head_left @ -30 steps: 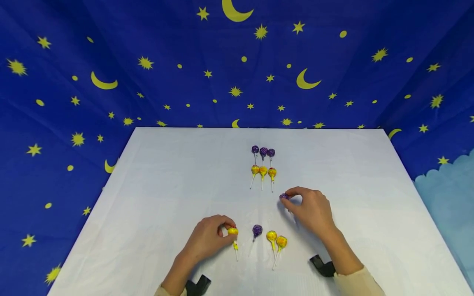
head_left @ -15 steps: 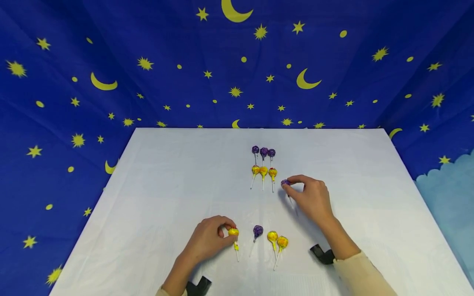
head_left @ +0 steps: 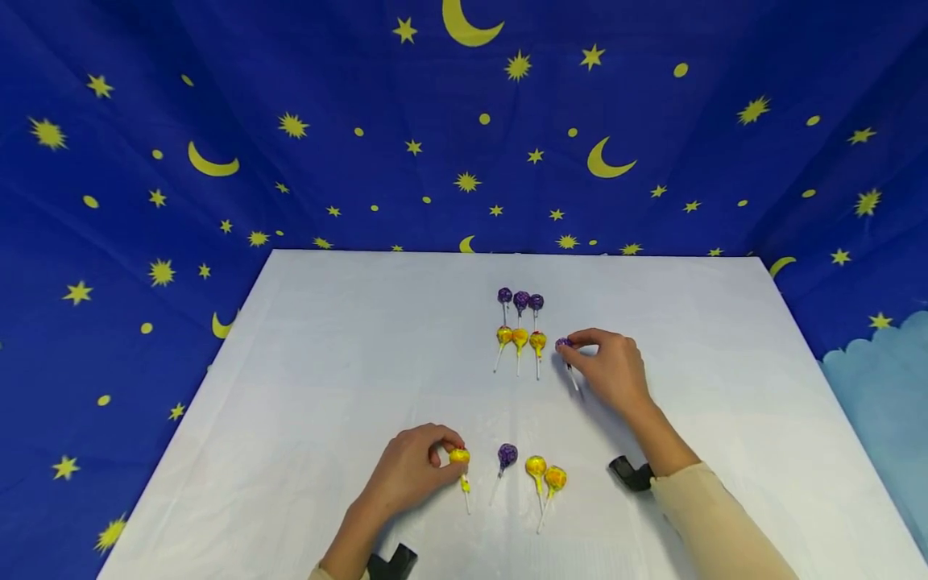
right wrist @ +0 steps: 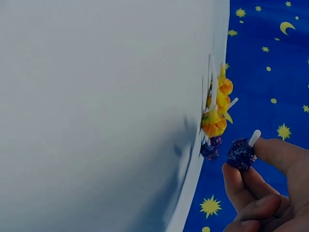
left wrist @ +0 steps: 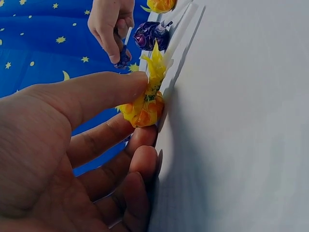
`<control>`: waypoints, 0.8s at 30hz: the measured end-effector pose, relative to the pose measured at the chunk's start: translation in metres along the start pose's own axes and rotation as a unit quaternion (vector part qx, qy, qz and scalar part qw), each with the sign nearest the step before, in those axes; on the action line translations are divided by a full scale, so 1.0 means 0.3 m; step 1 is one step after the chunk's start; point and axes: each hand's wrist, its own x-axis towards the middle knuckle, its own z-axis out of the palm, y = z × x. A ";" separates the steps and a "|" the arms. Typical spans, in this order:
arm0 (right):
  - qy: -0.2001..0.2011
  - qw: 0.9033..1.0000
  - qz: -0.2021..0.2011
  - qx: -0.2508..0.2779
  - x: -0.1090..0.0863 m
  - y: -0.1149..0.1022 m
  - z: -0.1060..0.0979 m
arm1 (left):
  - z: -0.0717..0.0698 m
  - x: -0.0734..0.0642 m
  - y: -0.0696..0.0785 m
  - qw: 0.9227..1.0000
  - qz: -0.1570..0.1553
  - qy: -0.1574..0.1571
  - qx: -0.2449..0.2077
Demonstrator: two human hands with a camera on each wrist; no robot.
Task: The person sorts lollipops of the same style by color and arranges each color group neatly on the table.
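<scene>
My right hand (head_left: 611, 368) pinches a purple-wrapped lollipop (right wrist: 240, 154) by its head, just right of the far group, its stick pointing down toward me. My left hand (head_left: 412, 467) holds a yellow lollipop (left wrist: 144, 107) between thumb and fingers, low at the near part of the table. Right of that hand lie a purple lollipop (head_left: 507, 455) and two yellow lollipops (head_left: 536, 467) with their sticks crossing. Farther back, three purple lollipops (head_left: 521, 300) form a row, and three yellow lollipops (head_left: 519, 338) lie in a row in front of them, heads over the purple ones' sticks.
Everything lies on a white table (head_left: 348, 346). A dark blue cloth (head_left: 377, 97) with yellow moons and stars hangs behind and at the sides. Black wrist camera mounts (head_left: 631, 474) sit at both wrists. A light blue patch (head_left: 880, 395) shows at the right edge.
My right hand has moved away from me with the purple lollipop, up beside the far yellow row. The left hand keeps its place and its hold on the yellow lollipop.
</scene>
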 end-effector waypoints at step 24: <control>0.003 0.999 0.034 -0.042 0.165 0.008 0.031 | 0.008 -0.007 -0.004 1.000 0.000 0.004 -0.006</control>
